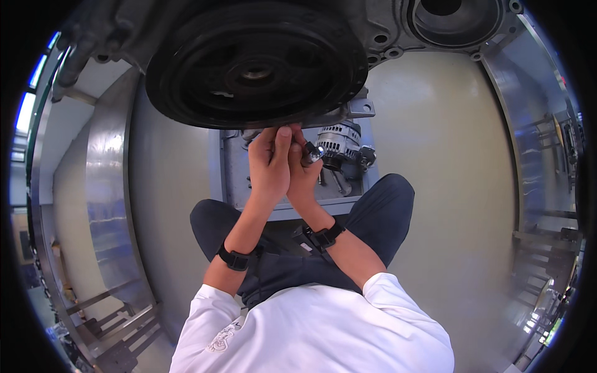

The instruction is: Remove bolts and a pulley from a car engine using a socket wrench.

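A large black crankshaft pulley point(255, 74) on the engine hangs over both my hands. My left hand point(270, 161) is raised to its lower rim, fingers closed together; whatever they pinch is hidden. Pressed against it, my right hand point(303, 177) is closed around a short chrome-and-black tool point(315, 154), whose shiny rounded end sticks out on the right. The fingertips of my right hand also reach up under the pulley, where the contact is out of sight. An alternator point(339, 140) with a slotted silver housing lies just beyond my right hand.
A grey tray point(329, 209) below holds the alternator, bolts point(341, 183) and other metal parts. The engine casting point(398, 31) with a round opening spans the top. Metal-sided benches stand left point(109, 161) and right point(541, 143). My knees flank the tray.
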A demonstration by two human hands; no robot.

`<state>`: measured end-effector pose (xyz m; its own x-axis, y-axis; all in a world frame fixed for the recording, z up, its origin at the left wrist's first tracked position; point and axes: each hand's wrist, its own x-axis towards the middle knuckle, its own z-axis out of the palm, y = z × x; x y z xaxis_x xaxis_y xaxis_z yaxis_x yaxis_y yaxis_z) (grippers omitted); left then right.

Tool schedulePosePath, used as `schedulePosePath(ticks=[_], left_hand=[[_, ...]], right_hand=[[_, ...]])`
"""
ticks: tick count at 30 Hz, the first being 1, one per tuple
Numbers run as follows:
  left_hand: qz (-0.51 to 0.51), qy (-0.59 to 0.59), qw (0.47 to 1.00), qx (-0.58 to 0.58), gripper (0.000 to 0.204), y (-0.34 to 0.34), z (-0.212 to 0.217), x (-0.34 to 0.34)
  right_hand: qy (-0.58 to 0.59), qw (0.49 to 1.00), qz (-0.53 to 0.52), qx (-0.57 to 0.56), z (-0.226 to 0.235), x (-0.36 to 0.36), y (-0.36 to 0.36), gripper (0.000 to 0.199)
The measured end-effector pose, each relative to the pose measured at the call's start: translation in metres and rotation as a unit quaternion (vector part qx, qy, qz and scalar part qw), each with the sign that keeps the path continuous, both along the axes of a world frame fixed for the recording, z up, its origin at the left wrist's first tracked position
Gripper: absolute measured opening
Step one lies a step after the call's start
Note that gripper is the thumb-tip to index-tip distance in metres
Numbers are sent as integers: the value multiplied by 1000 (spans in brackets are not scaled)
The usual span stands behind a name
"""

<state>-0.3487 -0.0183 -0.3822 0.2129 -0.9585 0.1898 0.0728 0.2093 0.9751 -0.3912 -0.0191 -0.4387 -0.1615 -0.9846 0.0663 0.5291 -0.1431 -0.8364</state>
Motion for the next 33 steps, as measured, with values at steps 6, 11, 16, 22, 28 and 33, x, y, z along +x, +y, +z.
schedulePosePath(ticks=[6, 11, 16, 22, 28, 33], left_hand=[[-4, -91, 995, 29, 28, 0, 6, 7], [6, -45, 998, 42, 24, 3, 0, 8], [-52, -10, 994, 91, 18, 35, -10, 10], [108, 83, 987, -87, 14, 59, -22, 37], [186, -183, 960, -103, 39, 42, 76, 59], [211, -258, 925, -183, 36, 10, 98, 51]], right_hand=[[-11, 999, 12, -31, -20, 0, -10, 23], [-12, 998, 63, 0, -6, -5, -2, 25], [22, 985, 163, 60, 4, -28, 30, 27], [209, 961, 163, -82, -7, -82, 41, 27], [399, 889, -58, -217, 114, -123, 13, 27], [531, 783, -176, -273, 183, -120, -10, 39]])
